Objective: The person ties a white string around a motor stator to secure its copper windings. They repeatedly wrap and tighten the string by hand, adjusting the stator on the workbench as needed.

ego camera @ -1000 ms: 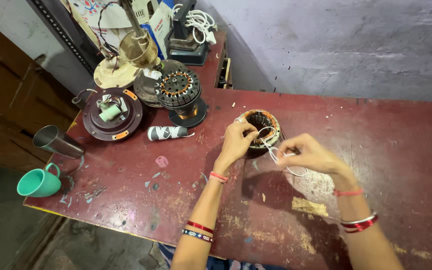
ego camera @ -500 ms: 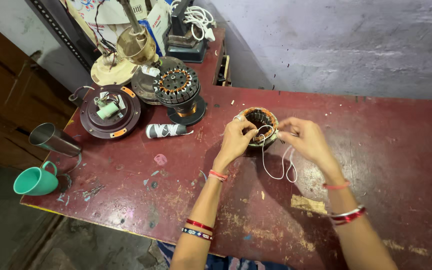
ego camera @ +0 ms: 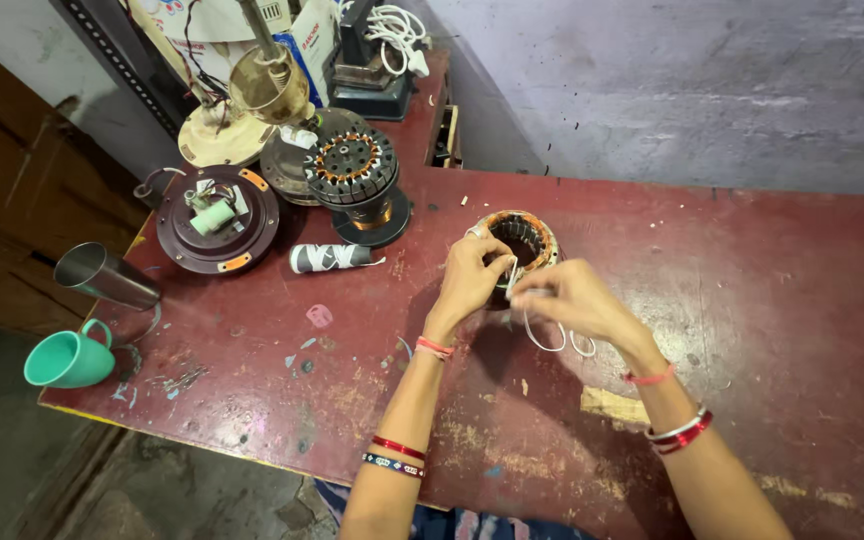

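Observation:
A round motor stator point(ego camera: 525, 236) with copper windings sits on the dark red table point(ego camera: 772, 300). My left hand point(ego camera: 472, 280) grips its near rim with the fingers curled over it. Just to the right, my right hand point(ego camera: 572, 300) pinches a thin white string point(ego camera: 552, 340) at the stator's edge. The string hangs in loops down onto the table below my right hand. Both wrists carry red thread and bangles.
A second stator on a black base point(ego camera: 357, 180) stands to the left, with a dark round motor cover point(ego camera: 217, 220) and a white tape roll point(ego camera: 327, 257) beside it. A steel tumbler point(ego camera: 102, 275) and green cup point(ego camera: 67, 358) sit at the table's left edge. Clutter fills the far left corner.
My right hand has come in from the right to the stator's edge, and the string loop has shortened. The camera view has shifted slightly.

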